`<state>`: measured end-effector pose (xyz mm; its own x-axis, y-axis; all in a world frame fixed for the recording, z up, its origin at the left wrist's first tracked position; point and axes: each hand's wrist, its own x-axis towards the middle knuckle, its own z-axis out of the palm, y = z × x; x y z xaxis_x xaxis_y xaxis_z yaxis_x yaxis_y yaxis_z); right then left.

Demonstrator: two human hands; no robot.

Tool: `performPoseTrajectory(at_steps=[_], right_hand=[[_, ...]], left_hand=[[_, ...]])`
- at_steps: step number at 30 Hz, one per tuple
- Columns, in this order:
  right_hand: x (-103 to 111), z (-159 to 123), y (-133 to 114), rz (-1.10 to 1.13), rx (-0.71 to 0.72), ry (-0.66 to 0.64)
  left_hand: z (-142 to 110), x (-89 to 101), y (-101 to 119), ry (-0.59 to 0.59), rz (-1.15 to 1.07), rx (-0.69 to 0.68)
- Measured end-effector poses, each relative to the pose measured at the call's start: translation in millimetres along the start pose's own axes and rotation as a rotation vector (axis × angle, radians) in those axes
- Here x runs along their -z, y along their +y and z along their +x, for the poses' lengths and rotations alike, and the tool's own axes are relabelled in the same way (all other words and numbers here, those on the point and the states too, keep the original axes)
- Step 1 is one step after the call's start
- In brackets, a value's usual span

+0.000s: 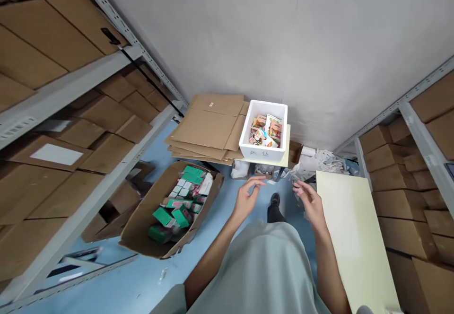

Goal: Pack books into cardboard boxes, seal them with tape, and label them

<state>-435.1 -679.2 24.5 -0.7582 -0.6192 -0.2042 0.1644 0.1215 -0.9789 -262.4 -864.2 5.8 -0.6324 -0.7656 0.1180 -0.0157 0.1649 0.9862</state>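
My left hand (248, 196) is held out in front of my body with its fingers apart and nothing in it. To the right, my right hand (308, 200) hangs beside the edge of a pale yellow table (354, 238), its fingers loosely bent; no held thing shows. Beyond both hands stands a white foam box (264, 154) with several colourful printed packets (262, 136) inside. A stack of flattened cardboard boxes (209, 125) lies left of it. Neither hand touches these things.
A large open carton (136, 238) of green and white small boxes (182, 214) stands on the blue floor at left. Shelves with brown cartons rise on the left (49, 177) and right (393, 172). Crumpled white paper (322, 162) lies by the grey wall.
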Motion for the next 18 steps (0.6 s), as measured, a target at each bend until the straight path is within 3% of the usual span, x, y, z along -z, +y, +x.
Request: performPoseTrajectory(at_steps=[5,10,13,18], right_hand=[[-14.9,96.4,-25.8,-0.020,0.007,-0.159],[-28.5,179.4,-25.1,-0.075,-0.022,-0.276],[-44.8,220.2,-22.2,-0.118,-0.049,-0.349],[-83.3,273.4,-16.6,-0.199,-0.081,-0.399]], left_hand=[[69.2,-14.7,-4.7,0.114,0.022,0.132],[116.4,-27.1,-10.0,0.152,0.034,0.196],[136.7,-20.3,-21.2,0.183,0.033,0.253],[182.1,7.9,-50.4,0.197,0.036,0.321]])
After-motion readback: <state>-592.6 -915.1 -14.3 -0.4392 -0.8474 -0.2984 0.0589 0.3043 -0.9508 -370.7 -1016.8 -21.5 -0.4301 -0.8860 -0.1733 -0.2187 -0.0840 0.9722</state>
